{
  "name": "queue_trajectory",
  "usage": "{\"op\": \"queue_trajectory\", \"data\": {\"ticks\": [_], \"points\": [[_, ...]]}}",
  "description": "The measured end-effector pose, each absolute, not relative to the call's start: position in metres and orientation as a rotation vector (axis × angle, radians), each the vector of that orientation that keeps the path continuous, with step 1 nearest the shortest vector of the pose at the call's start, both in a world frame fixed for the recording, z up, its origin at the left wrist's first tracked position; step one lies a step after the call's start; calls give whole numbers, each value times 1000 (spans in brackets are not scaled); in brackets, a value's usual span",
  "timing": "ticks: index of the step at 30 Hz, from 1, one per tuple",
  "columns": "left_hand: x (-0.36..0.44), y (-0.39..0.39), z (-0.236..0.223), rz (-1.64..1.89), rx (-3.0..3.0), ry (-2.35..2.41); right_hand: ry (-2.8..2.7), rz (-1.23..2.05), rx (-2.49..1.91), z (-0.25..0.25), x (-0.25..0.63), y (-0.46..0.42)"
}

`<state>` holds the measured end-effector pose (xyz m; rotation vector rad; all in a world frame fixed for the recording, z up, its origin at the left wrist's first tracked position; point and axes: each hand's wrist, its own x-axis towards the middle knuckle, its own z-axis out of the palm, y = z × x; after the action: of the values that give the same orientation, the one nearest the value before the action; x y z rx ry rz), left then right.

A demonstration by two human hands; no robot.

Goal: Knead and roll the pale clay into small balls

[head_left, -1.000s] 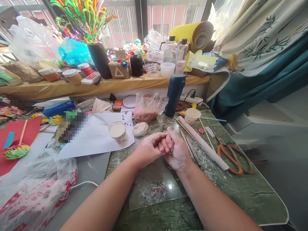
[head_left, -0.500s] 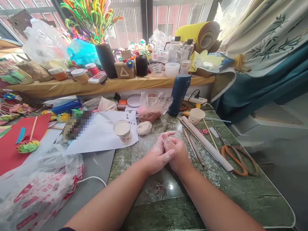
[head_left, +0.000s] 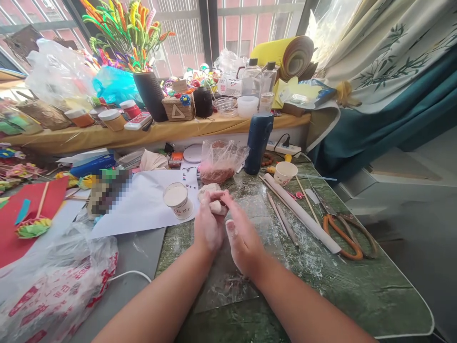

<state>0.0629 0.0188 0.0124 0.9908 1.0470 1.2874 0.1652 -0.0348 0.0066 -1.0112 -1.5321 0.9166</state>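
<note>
A small pale piece of clay (head_left: 217,207) shows between my two hands, over a clear plastic sheet (head_left: 257,209). My left hand (head_left: 209,228) cups it from the left, palm turned inward. My right hand (head_left: 243,236) slants in from the right, its fingertips meeting those of the left over the clay and its thumb raised. White powder or residue marks the skin. Just behind the fingers lies a larger clay lump (head_left: 209,188), partly covered by them. To the left, a paper cup (head_left: 176,200) filled with white material stands on white paper (head_left: 139,205).
Right of the hands lie pointed sticks (head_left: 282,214), a long pale roll (head_left: 303,212) and orange-handled scissors (head_left: 342,238). A second paper cup (head_left: 285,171), a dark blue bottle (head_left: 257,143) and a plastic bag of reddish-brown material (head_left: 219,164) stand behind. A crumpled plastic bag (head_left: 60,281) is at left.
My hands were clasped together; they have parted slightly and shifted left and forward, so the clay piece between them shows. The whole view has shifted a little.
</note>
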Motion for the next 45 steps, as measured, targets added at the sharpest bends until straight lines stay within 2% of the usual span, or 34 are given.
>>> {"op": "queue_trajectory", "data": {"ticks": [4,11,15,18,22,25,29,39,42,45], "points": [[66,24,16,1337,581,883,-1259,796,-1086,11,169,-31],[68,28,22,1205,618,840,-568,1260,-1048,-3,161,-9],[59,27,14,1341,1139,1042,-293,1615,-808,1,158,-5],[52,23,15,1218,1634,1021,-244,1866,-655,10,166,-2],[52,22,18,801,2216,863,-33,1746,-637,16,186,7],[54,23,15,845,2320,848,98,1647,-720,17,199,15],[53,22,11,1041,2175,913,82,1638,-772,19,204,17],[49,25,2,1218,1706,776,-368,1757,-689,23,194,6],[50,25,1,1241,1680,799,-449,1824,-751,17,188,6],[50,25,4,1258,1765,871,-499,1753,-836,13,181,7]]}}
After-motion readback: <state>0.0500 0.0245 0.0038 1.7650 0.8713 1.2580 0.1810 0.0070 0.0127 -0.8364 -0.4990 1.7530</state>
